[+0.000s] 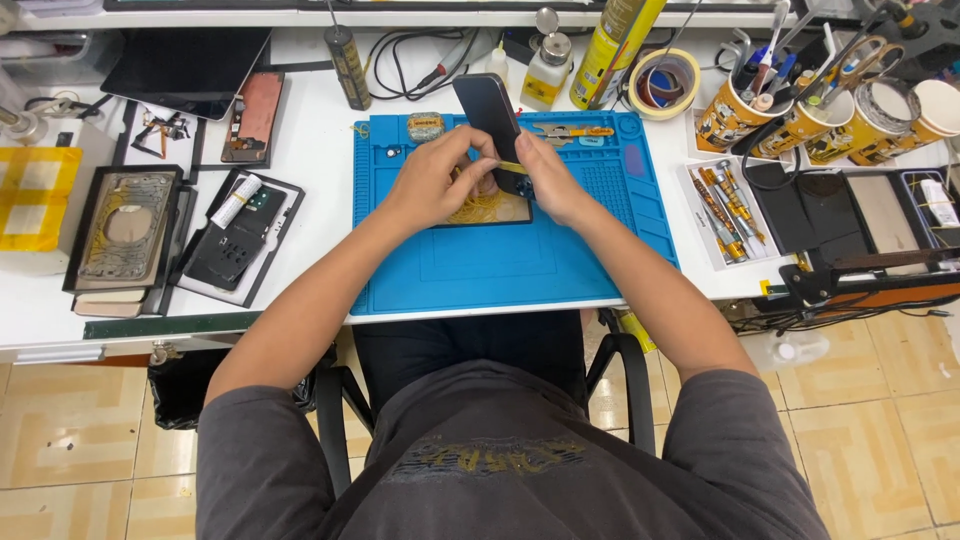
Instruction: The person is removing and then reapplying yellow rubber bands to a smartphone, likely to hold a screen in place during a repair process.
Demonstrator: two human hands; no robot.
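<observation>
On blue work mat [500,270], near its middle top: dark phone [488,112] tilted up on edge, pinched at its lower end between left hand [435,180] and right hand [548,178]. Left fingers closed on thin yellow strip [512,167] at phone's edge; right fingers clamped on phone's lower corner. Under both hands, opened phone body [490,208] with yellowish tangle inside, flat on mat.

Right of mat: white tray [700,230] holding small screwdrivers; behind it, yellow paper cups [728,120] crammed with tweezers, brushes, scissors. Further right, two more cups [925,110], contents not visible. Behind mat: tape roll [664,82], yellow spray can [612,45], small bottle [548,72]. Left of mat: black trays [230,235] with phone parts.
</observation>
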